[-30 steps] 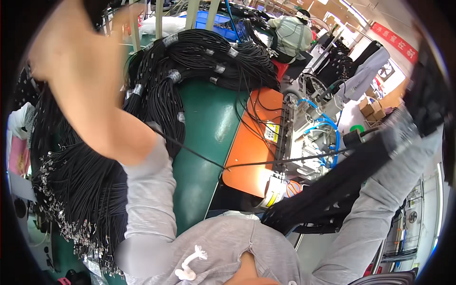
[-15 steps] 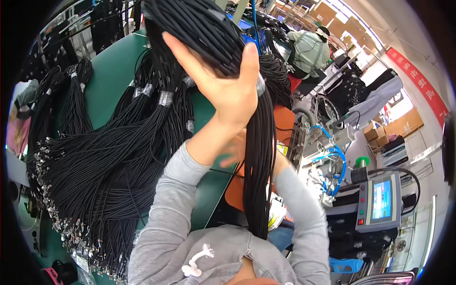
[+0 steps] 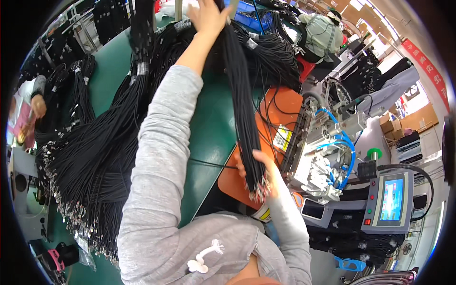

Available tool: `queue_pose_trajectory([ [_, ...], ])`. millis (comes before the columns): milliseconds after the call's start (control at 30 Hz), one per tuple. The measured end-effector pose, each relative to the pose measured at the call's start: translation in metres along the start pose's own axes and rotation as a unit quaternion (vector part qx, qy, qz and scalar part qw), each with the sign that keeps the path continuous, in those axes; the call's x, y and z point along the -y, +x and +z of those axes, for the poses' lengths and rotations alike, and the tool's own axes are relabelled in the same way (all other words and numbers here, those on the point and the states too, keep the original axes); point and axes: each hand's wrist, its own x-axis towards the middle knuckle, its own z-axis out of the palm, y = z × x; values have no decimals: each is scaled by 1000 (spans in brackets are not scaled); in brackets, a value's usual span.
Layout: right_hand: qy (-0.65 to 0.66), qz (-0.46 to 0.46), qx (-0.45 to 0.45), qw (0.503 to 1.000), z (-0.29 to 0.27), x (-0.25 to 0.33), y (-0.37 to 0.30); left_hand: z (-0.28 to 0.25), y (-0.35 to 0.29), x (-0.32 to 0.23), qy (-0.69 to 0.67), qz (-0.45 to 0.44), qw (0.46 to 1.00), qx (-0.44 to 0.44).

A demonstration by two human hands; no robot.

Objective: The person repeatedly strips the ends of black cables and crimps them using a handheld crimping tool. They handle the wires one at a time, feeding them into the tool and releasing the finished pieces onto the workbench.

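Observation:
A long bundle of black cords (image 3: 240,95) slants from the top of the view down toward my chest, its lower end tipped with small metal ends. My left hand (image 3: 209,19) is at the far, upper part of this bundle, the thumb beside the cords; its grip is partly cut off by the view's edge. Around the lower end, just above the metal tips, my right hand (image 3: 267,173) is closed, thumb on one side and fingers on the other. To the left, a large pile of black cords (image 3: 99,156) with taped bands lies fanned over the green table (image 3: 209,118).
An orange plate (image 3: 280,111) with loose cords joins a metal machine (image 3: 318,166) with blue tubes on the right. A control screen (image 3: 392,199) stands beside it. More taped cord bundles (image 3: 266,47) lie at the back. Another person (image 3: 323,35) sits beyond; another's hand (image 3: 38,105) shows far left.
My left hand has moved up and away with the bundle's upper part, which now stretches straighter. My right hand has come from behind the cords to close round their lower end.

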Motion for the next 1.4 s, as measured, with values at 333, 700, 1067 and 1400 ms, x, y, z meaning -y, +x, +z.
queue_pose_trajectory([
  [333, 221, 45, 85, 971, -19, -14, 37, -130, -186, -10, -280, -384, 566, 673],
  [700, -212, -118, 46, 969, -1, -23, 44, -133, -228, -57, -515, -634, 355, 455],
  [1067, -184, -164, -17, 969, -18, 1, 123, -159, -225, -52, -457, -650, 393, 464],
  [1400, -232, -216, -36, 948, -14, 2, 123, -162, -231, -49, -436, -657, 414, 454],
])
